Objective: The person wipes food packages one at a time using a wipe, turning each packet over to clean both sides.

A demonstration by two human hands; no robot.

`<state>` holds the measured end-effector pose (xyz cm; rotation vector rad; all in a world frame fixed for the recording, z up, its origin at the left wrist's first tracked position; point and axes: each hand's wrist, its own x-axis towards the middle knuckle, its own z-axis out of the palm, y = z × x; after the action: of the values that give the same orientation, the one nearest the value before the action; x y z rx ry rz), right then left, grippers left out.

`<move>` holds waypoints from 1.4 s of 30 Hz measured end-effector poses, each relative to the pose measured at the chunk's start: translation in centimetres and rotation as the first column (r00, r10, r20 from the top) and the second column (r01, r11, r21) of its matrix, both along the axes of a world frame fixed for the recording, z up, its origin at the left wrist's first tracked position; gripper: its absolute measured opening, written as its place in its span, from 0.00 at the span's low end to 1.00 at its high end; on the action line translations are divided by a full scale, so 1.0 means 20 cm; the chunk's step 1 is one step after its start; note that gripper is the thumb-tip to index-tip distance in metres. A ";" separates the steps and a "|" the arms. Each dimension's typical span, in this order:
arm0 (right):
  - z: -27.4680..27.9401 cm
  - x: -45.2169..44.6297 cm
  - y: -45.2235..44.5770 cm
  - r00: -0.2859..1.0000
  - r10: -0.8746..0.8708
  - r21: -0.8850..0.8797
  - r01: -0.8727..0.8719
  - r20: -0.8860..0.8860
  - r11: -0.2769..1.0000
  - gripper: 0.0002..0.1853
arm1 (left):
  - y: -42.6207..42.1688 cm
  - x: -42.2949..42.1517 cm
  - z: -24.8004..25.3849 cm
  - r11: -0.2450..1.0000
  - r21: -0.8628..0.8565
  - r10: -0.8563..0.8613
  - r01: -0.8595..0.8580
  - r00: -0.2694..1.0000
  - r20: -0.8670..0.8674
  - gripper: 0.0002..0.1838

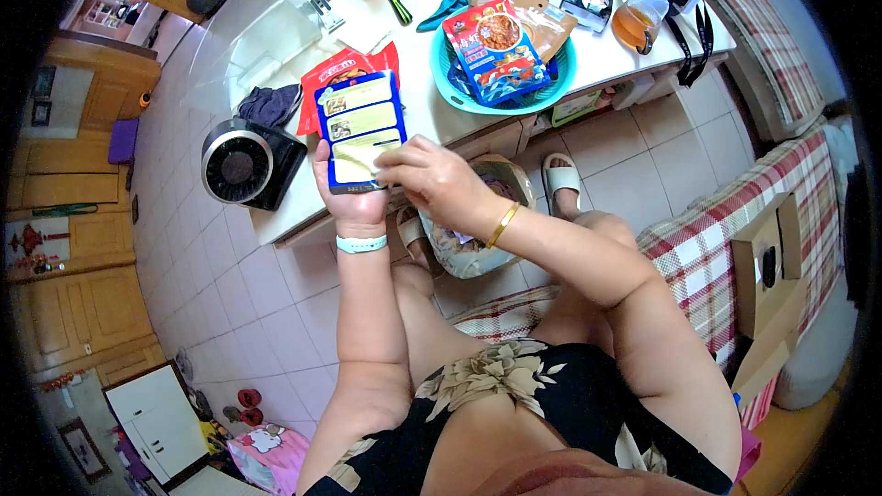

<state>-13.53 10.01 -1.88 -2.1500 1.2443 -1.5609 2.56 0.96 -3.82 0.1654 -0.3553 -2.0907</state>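
Observation:
A blue box with pale yellow printed panels (pixel 366 119) rests in my left hand (pixel 352 207), its face turned up toward me. My left thumb lies along the box's left edge, and the other fingers are hidden beneath it. Over the lower right corner of the box, my right hand (pixel 446 182) has its fingers curled and pinched together. Whether they touch the box or hold something small cannot be made out. Just behind the box, a red food packet (pixel 375 60) lies on the white table (pixel 276 64).
A teal basket (pixel 570 69) holds a red-and-blue food pouch (pixel 496 44) and brown packaging. A black fan (pixel 241 165) stands at the table's left corner. Farther back are a green-handled knife (pixel 399 5) and a glass cup (pixel 634 26). Below sits a lined waste bin (pixel 478 262).

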 end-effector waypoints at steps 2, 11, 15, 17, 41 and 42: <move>0.00 0.03 0.02 0.994 0.096 0.026 -0.097 0.044 0.995 0.17 | -0.01 0.03 -0.01 0.999 0.010 0.047 -0.048 0.997 0.054 0.32; 0.03 -0.01 0.01 0.989 0.121 0.007 -0.121 -0.087 0.993 0.17 | 0.00 0.01 -0.02 0.996 0.024 0.081 -0.083 0.993 0.090 0.33; 0.01 -0.05 -0.04 0.978 0.003 -0.167 -0.039 -0.207 0.985 0.12 | 0.01 -0.01 -0.03 1.000 0.008 -0.017 0.018 0.999 -0.039 0.34; 0.00 -0.09 -0.05 0.975 -0.036 -0.203 -0.010 -0.221 0.979 0.11 | 0.03 -0.03 -0.02 0.996 0.059 -0.070 0.074 0.996 -0.057 0.34; 0.01 -0.44 -0.17 0.694 -0.249 0.365 -0.021 0.675 0.931 0.13 | 0.20 -0.26 0.11 0.973 -0.196 -0.007 0.123 0.863 0.506 0.20; 0.02 -0.45 -0.17 0.679 -0.305 0.342 0.083 0.668 0.936 0.13 | 0.21 -0.27 0.12 0.977 -0.188 -0.002 0.103 0.882 0.470 0.20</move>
<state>-22.61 6.64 -1.49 -1.0464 1.3124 -1.8831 -2.93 5.06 -1.48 0.5468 -0.8768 -2.0338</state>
